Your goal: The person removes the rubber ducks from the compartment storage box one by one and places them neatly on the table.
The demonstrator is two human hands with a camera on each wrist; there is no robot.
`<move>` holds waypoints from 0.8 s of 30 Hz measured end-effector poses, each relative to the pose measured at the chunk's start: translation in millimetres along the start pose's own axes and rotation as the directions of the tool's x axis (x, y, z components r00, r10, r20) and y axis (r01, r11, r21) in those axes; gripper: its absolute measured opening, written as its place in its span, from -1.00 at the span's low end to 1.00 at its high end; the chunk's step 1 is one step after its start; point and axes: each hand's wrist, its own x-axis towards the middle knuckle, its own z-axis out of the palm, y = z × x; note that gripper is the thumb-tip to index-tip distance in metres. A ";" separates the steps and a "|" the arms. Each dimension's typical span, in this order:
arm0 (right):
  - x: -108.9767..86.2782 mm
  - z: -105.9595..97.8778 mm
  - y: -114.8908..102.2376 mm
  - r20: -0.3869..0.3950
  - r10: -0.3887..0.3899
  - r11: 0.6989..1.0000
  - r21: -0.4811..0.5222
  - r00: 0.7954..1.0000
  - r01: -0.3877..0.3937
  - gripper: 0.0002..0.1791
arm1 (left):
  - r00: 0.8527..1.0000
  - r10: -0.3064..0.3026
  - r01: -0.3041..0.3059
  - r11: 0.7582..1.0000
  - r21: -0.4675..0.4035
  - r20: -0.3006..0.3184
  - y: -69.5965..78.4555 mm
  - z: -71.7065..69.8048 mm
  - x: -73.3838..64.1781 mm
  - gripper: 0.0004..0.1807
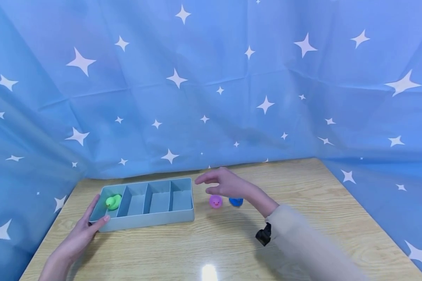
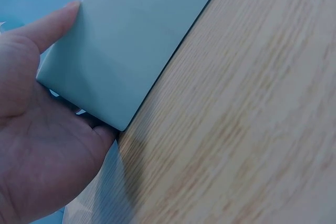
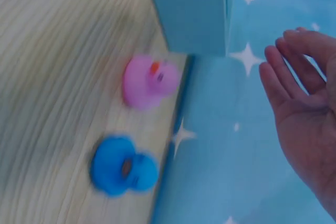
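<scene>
A blue-grey tray (image 1: 147,221) with a row of compartments lies on the table, and a green rubber duck (image 1: 114,202) sits in its leftmost one. My left hand (image 1: 80,233) grips the tray's left end, thumb over the front wall and fingers along the short side. To the right of the tray, my right hand (image 1: 230,184) hovers with fingers extended and holds nothing. Below it in the head view are a pink rubber duck (image 1: 216,201) and a blue rubber duck (image 1: 236,202), the latter partly hidden by the wrist. Both ducks show fully in the right wrist view.
The wooden table (image 1: 154,253) ends at the back against a blue star-patterned cloth (image 1: 211,97), which also hangs along both sides. A small black object (image 1: 263,234) is attached at the right sleeve's cuff.
</scene>
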 end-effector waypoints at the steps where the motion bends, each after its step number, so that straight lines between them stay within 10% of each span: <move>1: 6.6 3.0 -2.0 0.010 -0.016 1.000 0.002 1.000 0.016 -0.62 | 1.000 0.002 -0.002 1.000 0.005 -0.004 -0.2 -0.2 -0.2 -0.01; 24: 120.9 90.8 -50.9 0.193 -0.043 0.991 0.130 0.980 0.018 -0.60 | 0.999 0.033 -0.032 0.999 0.010 -0.033 0.1 -0.1 -1.6 0.01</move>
